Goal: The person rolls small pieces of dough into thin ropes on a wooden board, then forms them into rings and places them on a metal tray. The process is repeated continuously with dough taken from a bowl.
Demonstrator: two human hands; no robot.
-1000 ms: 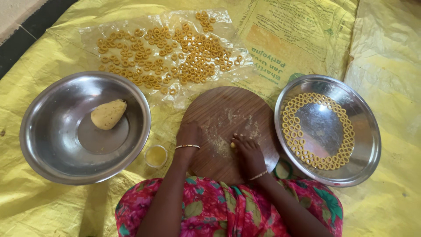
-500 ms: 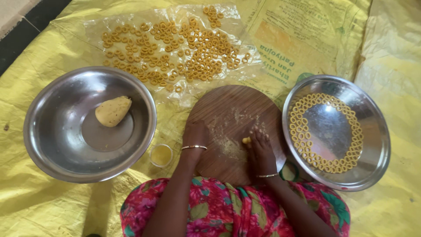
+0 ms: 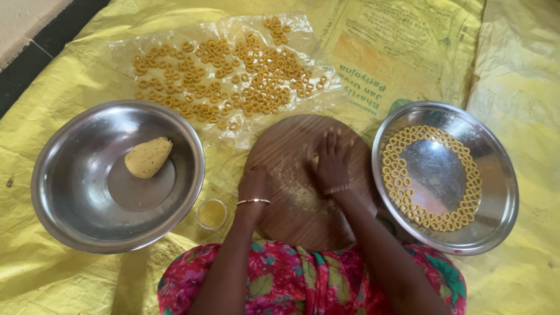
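I see my right hand [image 3: 332,166] flat on the round wooden board [image 3: 291,204], perhaps pressing dough; left hand [image 3: 255,185] curled beside it, grip unclear.

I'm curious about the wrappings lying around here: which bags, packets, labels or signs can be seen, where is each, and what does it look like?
Printed sack: spread flat under everything, yellow woven plastic, green lettering on a panel at top right, above the right-hand steel plate.
Clear plastic sheet: an opened-out bag, crinkled and see-through, lying beyond the round wooden board, covered with small dough rings.
No signs or screens in view.
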